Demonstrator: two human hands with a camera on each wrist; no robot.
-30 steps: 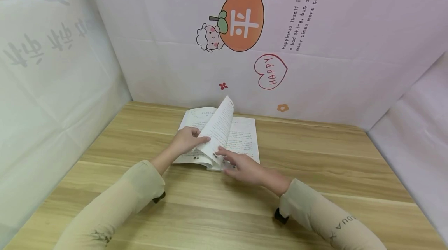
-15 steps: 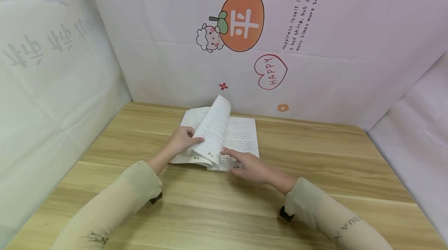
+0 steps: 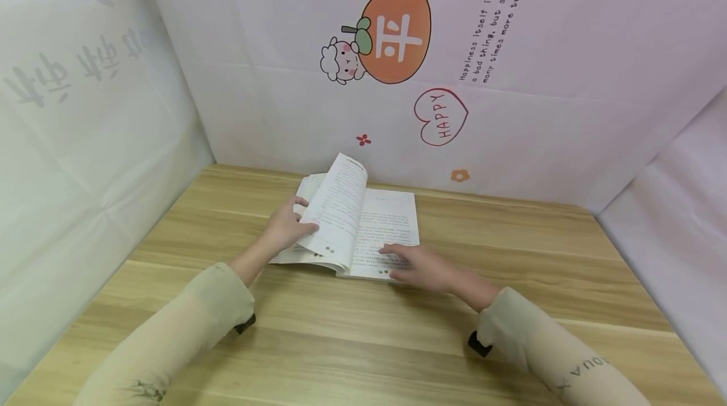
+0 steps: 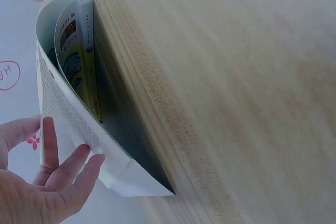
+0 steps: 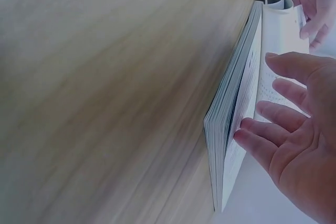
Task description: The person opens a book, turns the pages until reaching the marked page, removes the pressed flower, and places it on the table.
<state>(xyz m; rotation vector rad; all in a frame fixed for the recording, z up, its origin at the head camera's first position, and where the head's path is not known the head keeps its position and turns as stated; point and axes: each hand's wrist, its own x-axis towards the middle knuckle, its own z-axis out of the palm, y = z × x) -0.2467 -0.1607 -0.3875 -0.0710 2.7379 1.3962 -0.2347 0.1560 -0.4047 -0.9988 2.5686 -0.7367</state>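
Open white paperback book with printed text (image 3: 390,220) lying on light wood-grain tabletop (image 3: 363,343), near white patterned wall covering (image 3: 272,115). Left hand (image 3: 283,226): thumb and index finger pinching edge of raised, curved white page (image 3: 337,204). Right hand (image 3: 426,268): fingers loosely spread, gripping nothing, at right-hand page; contact unclear.

Wood-grain tabletop (image 3: 363,346); pale printed back wall (image 3: 272,115); whitish side walls (image 3: 113,141).
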